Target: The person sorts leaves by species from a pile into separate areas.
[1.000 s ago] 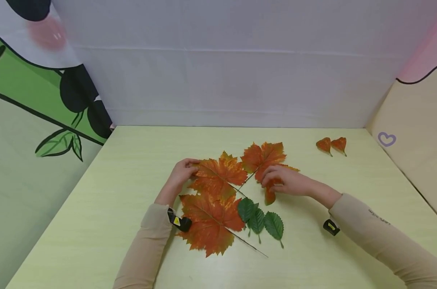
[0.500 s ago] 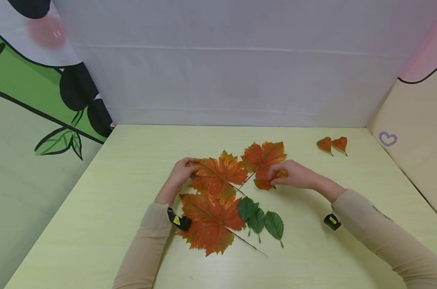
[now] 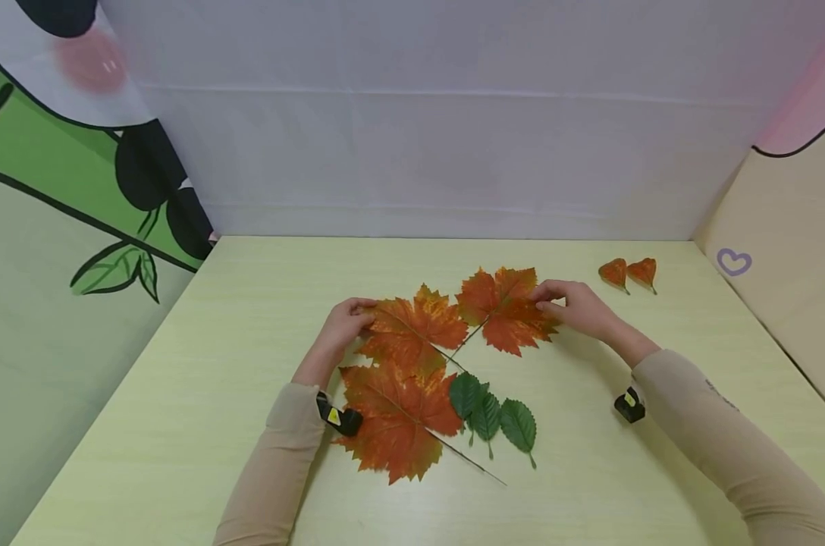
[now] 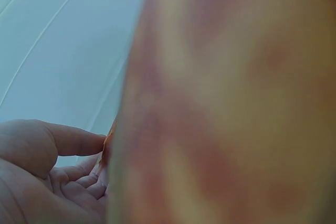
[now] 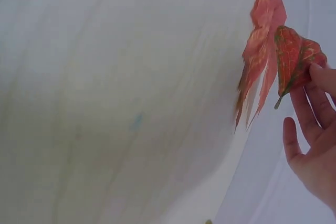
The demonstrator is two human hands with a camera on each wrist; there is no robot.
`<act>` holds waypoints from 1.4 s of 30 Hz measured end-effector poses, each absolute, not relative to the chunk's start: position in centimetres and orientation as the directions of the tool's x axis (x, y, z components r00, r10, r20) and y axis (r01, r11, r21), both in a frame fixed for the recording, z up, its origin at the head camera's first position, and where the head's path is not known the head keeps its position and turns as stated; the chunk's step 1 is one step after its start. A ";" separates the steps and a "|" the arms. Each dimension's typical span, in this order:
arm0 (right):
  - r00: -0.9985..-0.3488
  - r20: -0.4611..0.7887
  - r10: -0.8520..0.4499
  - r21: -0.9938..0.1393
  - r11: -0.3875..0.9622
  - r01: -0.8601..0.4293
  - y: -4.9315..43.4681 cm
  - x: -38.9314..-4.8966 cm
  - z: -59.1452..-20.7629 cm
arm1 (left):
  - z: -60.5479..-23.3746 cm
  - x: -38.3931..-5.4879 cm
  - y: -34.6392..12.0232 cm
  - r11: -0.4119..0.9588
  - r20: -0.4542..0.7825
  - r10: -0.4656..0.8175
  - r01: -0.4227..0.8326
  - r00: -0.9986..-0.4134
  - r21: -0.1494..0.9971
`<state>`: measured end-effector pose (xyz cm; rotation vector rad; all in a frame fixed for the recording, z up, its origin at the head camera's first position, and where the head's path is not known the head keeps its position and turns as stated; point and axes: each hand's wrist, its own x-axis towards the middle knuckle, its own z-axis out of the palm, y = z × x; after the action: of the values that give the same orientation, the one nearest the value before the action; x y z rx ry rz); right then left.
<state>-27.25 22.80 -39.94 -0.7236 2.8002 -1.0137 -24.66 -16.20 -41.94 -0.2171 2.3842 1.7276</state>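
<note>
My left hand (image 3: 344, 330) pinches the left edge of an orange artificial maple leaf (image 3: 412, 326). In the left wrist view the thumb (image 4: 79, 139) presses that edge against the fingers, and a blurred leaf fills the right side. My right hand (image 5: 320, 135) pinches a small red-orange leaf (image 5: 294, 61) with a green stem, thumb on its face. In the head view the right hand (image 3: 579, 307) is at the right edge of another maple leaf (image 3: 501, 307), and the small leaf blends into it. A third maple leaf (image 3: 395, 421) lies nearest the front, overlapped by the first.
Three green leaves (image 3: 518, 426) lie to the right of the front maple leaf, near its thin stem (image 3: 467, 459). Two small orange leaves (image 3: 613, 274) rest at the back right of the pale table (image 3: 180, 425). A grey cloth backdrop (image 3: 440, 159) rises behind.
My right hand has moved back and to the right with the small leaf, from the lower part of the right maple leaf to its right edge. The left hand stays in place.
</note>
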 end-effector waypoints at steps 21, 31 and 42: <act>-0.989 0.107 -0.103 -0.652 0.744 -0.148 28.0 -30.6 -40.3 | -42.0 -24.6 -16.2 0.320 -0.236 -0.017 -0.229 -0.972 0.919; -0.998 0.041 0.037 -0.701 0.713 -0.002 29.2 -31.6 -41.0 | -41.9 -24.6 -16.2 0.319 -0.235 -0.022 -0.229 -0.972 0.920; -0.993 0.015 0.116 -0.718 0.692 0.070 29.6 -31.7 -41.3 | -41.8 -24.5 -16.2 0.323 -0.243 -0.021 -0.236 -0.970 0.916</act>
<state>-31.72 29.62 -41.27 0.1618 2.9438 -1.2456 -24.53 -16.22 -41.80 -0.2364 2.3979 1.7098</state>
